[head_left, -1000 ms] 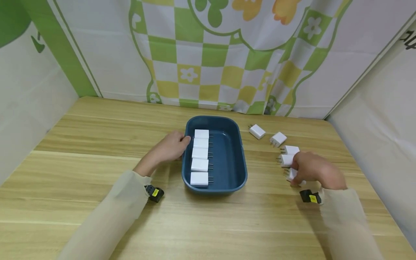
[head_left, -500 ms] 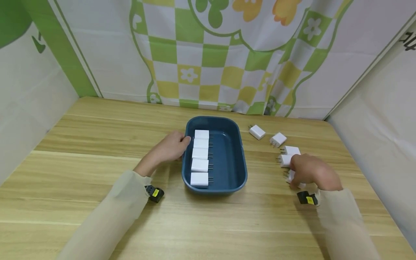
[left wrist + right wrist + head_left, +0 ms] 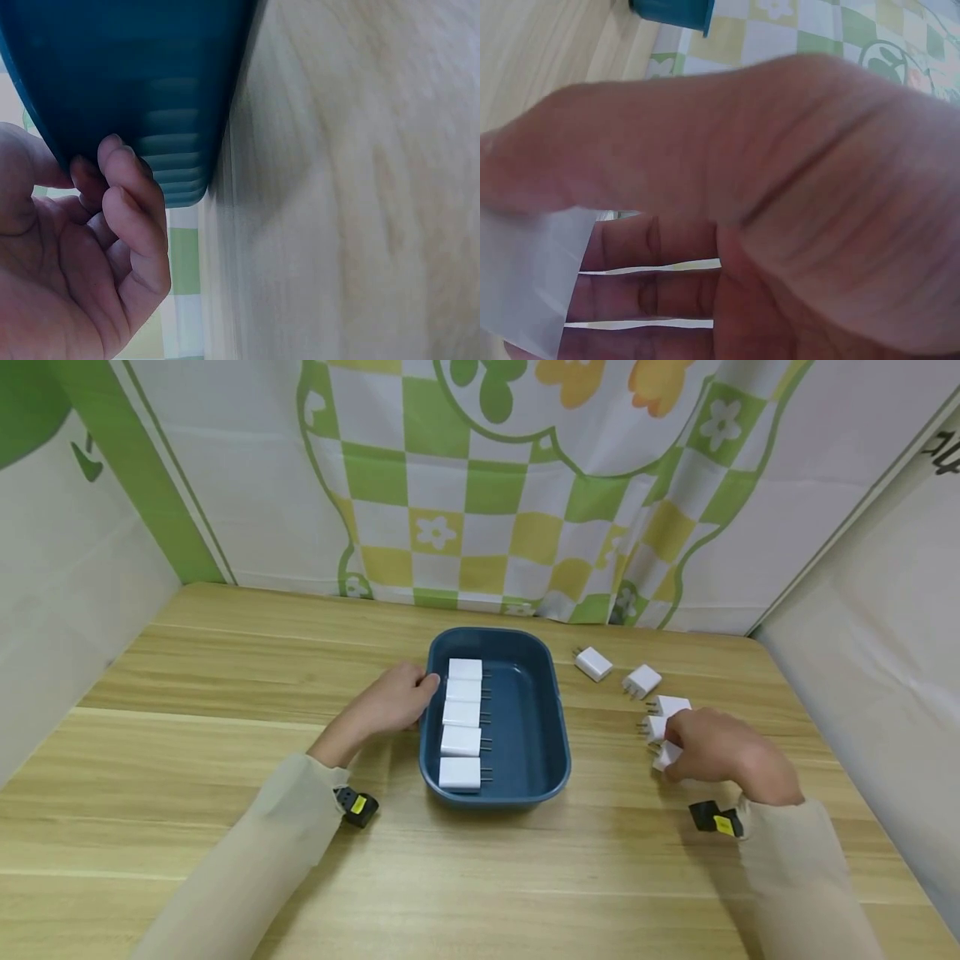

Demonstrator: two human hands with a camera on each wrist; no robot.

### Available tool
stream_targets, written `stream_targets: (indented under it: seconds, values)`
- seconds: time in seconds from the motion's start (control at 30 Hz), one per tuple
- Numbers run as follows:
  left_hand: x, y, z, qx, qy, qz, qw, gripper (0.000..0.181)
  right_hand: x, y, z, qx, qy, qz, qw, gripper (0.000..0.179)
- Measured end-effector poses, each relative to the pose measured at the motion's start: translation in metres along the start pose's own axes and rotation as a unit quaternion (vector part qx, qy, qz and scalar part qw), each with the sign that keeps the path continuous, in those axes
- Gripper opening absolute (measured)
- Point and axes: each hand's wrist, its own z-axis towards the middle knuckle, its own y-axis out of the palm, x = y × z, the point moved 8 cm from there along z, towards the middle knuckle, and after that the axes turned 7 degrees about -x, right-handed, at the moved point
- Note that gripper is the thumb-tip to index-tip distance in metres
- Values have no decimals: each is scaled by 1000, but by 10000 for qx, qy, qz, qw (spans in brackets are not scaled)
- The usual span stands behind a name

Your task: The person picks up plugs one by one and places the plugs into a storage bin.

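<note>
A dark blue plastic bin (image 3: pixel 527 735) stands mid-table with a column of white wall chargers (image 3: pixel 461 741) along its left side, prongs pointing right. My left hand (image 3: pixel 393 697) pinches the bin's left rim between thumb and fingers; in the left wrist view the fingertips (image 3: pixel 120 161) press on the outer wall. Over at the right, my right hand (image 3: pixel 723 747) holds a white charger (image 3: pixel 529 277) between thumb and fingers, low over the table. Most of that charger is hidden by the hand in the head view. Two more chargers (image 3: pixel 672 705) lie just beyond it, partly covered by the fingers.
Two loose chargers, a far one (image 3: pixel 593 664) and a nearer one (image 3: pixel 642 681), lie right of the bin on the wooden table (image 3: pixel 525 877). A patterned curtain (image 3: pixel 495 527) hangs behind the table's back edge, with white cloth walls at both sides.
My right hand has shifted slightly, and the charger in its fingers has moved a little away from me and left, closer to the neighbouring chargers. My left hand and the bin have stayed put.
</note>
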Motion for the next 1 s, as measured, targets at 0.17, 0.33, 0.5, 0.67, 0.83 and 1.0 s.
stream_targets:
  seconds: [0.17,0.33,0.5,0.67,0.83,1.0]
  values:
    - [0,-1,0,16,9,-42,10000,42,-7,-3,-1,178,-87,-78,9998,27]
    - [0,0,0,21,6,-48,10000,42,-18,-10,-4,431,-351,-311,9980,38]
    - [0,0,0,28,-22,-69,10000,43,-33,-20,-9,822,-653,-507,9932,41]
    - [0,-1,0,72,54,-37,10000,42,-50,-30,-15,1080,-876,-651,9881,41]
    - [0,-1,0,96,10,-10,10000,42,-70,-41,-21,1317,-1179,-725,9816,33]
    - [0,0,0,89,-22,-31,10000,42,-89,-53,-28,1595,-1345,-838,9744,31]
